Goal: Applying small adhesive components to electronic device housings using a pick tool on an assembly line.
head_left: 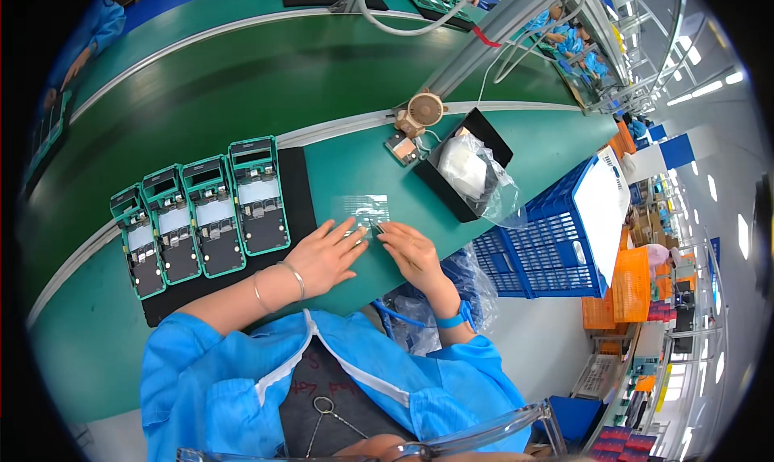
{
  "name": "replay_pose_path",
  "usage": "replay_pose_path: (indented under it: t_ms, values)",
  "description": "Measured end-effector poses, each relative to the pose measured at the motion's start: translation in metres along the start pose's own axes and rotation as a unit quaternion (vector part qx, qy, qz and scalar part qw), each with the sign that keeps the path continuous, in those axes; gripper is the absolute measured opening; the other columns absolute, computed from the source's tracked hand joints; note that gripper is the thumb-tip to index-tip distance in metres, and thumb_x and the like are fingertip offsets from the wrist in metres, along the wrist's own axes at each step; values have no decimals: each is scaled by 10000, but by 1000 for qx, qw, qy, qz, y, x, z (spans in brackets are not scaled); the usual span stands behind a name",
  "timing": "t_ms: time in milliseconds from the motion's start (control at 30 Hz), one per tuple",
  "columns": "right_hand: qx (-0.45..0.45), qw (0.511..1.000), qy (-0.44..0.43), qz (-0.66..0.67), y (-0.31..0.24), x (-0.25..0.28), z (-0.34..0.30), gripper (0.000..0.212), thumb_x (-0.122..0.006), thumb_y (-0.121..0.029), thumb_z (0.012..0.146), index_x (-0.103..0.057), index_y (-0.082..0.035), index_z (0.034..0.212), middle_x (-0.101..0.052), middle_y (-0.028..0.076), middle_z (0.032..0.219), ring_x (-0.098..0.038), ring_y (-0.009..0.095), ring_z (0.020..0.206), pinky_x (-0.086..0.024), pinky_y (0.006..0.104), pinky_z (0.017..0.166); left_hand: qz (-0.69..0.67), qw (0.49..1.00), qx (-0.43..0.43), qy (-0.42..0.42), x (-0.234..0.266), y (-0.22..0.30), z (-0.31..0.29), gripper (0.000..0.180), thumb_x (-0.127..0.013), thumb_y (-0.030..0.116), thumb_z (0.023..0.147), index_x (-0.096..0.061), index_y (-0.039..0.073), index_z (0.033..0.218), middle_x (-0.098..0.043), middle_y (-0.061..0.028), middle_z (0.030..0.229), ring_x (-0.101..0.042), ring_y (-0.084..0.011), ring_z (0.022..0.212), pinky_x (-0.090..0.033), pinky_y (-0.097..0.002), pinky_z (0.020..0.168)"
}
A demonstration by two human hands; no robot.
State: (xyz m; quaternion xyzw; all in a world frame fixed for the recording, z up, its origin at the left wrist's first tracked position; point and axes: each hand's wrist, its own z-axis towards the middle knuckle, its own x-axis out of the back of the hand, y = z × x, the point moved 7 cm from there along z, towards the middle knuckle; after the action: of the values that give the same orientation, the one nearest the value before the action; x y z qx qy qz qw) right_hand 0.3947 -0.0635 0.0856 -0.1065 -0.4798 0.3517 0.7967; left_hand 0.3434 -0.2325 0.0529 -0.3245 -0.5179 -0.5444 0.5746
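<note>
A clear plastic sheet (367,206) with rows of small pieces or markings lies on the green bench. My left hand (324,256) rests palm down over its near edge, fingers spread, holding nothing I can see. From the right, my right hand (413,256) pinches a thin dark tool (376,227) whose tip points at the sheet; it is too small to tell its exact kind. Left of my hands, several green-framed device housings (214,212) stand in a row on a black mat (297,196), each with a pale rectangle inside.
To the right, a black box (451,196) holds clear plastic bags, beside a small brown fan (425,108). A blue crate (540,244) stands at the bench's right end. Beyond the bench runs a dark green conveyor (339,75). Another person's arm (89,51) shows at far left.
</note>
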Motion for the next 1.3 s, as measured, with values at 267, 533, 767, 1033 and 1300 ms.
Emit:
replay_pose_path:
  t_ms: [267, 533, 767, 1033, 1300]
  values:
    - [19, 1000, -10, -3, 5, -9, 1, 284, -752, 107, 846, -740, 25, 1117, -755, 213, 1180, -719, 402, 1152, -596, 445, 945, 26, 1000, -7, -10, 0, -5, -3, 579, -609, 413, 1033, -569, 70, 1498, -487, -113, 1606, -391, -317, 1524, -345, -502, 1229]
    - [126, 992, -14, -27, -49, -34, 67, 265, -783, 70, 826, -735, 15, 1081, -758, 206, 1136, -731, 390, 1102, -624, 438, 888, -34, 992, -47, 109, 42, 0, -43, 514, -747, 282, 913, -629, 40, 1350, -600, -164, 1432, -551, -336, 1367, -462, -491, 1136]
    - [243, 962, -50, 112, -136, -134, 124, 272, -780, 13, 835, -725, -2, 1101, -742, 180, 1160, -714, 365, 1130, -615, 422, 902, 176, 923, 268, 213, 140, -97, -222, 182, -743, 74, 853, -707, 21, 1024, -710, -106, 1124, -622, -348, 1162, -534, -457, 943]
    - [308, 940, -72, 129, -176, -232, 170, 286, -762, 1, 811, -713, 29, 1091, -729, 198, 1130, -706, 376, 1096, -612, 430, 889, 189, 914, 313, 176, 129, -110, -253, 289, -739, 90, 887, -690, 22, 1163, -692, -102, 1276, -597, -356, 1240, -513, -456, 1012]
    - [327, 935, -91, 100, -180, -247, 173, 295, -720, -6, 786, -709, 35, 1078, -713, 198, 1143, -695, 370, 1109, -610, 427, 882, 172, 915, 316, 183, 125, -112, -256, 288, -734, 94, 891, -686, 16, 1164, -691, -111, 1275, -598, -356, 1247, -523, -447, 1023]
